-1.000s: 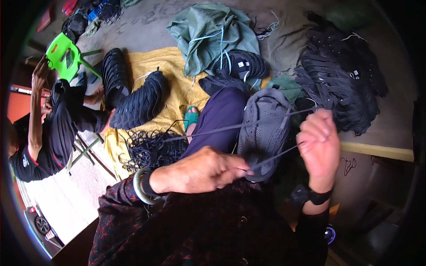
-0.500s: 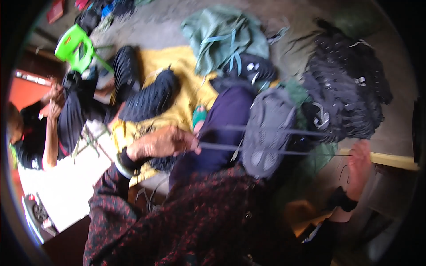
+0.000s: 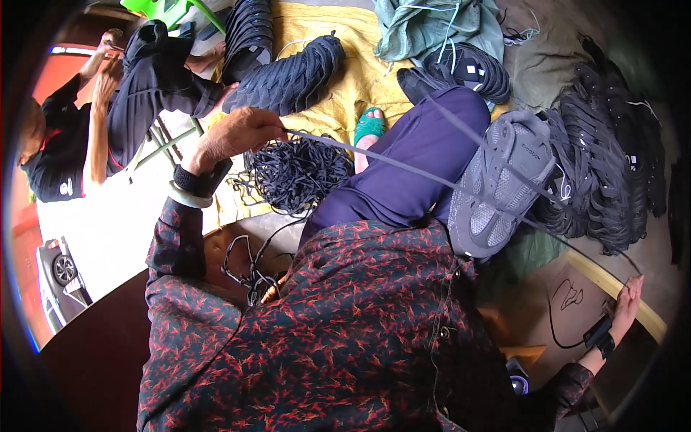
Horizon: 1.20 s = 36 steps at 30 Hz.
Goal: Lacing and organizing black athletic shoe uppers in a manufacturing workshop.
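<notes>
A grey mesh shoe upper (image 3: 529,155) lies against my right thigh, beside the purple trousers (image 3: 403,162). A long dark shoelace (image 3: 403,166) runs through it, with its two ends drawn out to opposite sides. My left hand (image 3: 241,137) pinches one end, out to the left above a tangled heap of black laces (image 3: 299,173). The other end reaches my right hand (image 3: 626,309), stretched far to the right with its fingers closed around it. Between the hands the lace looks taut.
Stacks of black shoe uppers (image 3: 601,155) lie to the right. More dark uppers (image 3: 288,75) rest on a yellow cloth (image 3: 360,43), near a green sack (image 3: 439,29). At the left sits another person (image 3: 72,144), and a green chair (image 3: 162,9) stands behind.
My hands have moved farther apart, the right one outward and lower, the left one outward. More lace is stretched between them. The view has shifted, bringing the lace heap into sight.
</notes>
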Each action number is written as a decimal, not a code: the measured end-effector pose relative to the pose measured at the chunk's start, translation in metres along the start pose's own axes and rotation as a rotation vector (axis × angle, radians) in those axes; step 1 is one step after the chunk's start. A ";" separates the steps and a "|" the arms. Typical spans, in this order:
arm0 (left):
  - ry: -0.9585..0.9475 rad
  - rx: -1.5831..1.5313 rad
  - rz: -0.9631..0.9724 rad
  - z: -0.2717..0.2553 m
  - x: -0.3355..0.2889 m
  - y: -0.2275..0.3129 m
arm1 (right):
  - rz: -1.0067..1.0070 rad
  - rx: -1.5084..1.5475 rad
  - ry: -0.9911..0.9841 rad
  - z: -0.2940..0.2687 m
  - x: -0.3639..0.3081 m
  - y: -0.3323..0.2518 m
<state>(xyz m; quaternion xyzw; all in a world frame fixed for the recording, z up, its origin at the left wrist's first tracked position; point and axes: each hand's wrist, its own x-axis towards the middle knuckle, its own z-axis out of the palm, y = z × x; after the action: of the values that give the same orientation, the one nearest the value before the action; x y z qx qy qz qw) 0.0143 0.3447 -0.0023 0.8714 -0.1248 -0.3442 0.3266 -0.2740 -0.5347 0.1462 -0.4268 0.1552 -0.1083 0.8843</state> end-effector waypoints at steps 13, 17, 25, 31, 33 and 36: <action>0.388 0.201 -0.163 -0.017 0.005 -0.150 | -0.133 -0.193 0.630 -0.136 -0.054 -0.057; 0.612 0.032 -0.268 -0.027 -0.002 -0.200 | -0.181 -0.004 0.816 -0.136 -0.068 -0.054; 0.637 -0.371 -0.425 -0.069 0.007 -0.263 | -0.373 -0.236 0.769 -0.144 -0.107 -0.026; 0.718 -0.417 -0.545 -0.077 0.023 -0.273 | -0.481 0.049 1.043 -0.119 -0.099 -0.028; 0.733 -0.408 -0.564 -0.080 0.031 -0.277 | -0.490 -0.002 1.074 -0.106 -0.107 -0.026; 0.769 -0.417 -0.587 -0.082 0.034 -0.284 | -0.494 0.042 1.125 -0.098 -0.115 -0.028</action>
<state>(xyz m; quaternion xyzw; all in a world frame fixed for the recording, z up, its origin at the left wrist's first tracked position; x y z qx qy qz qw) 0.0929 0.5840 -0.1603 0.8497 0.3243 -0.0943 0.4050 -0.4184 -0.5849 0.1314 -0.3101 0.4923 -0.5216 0.6240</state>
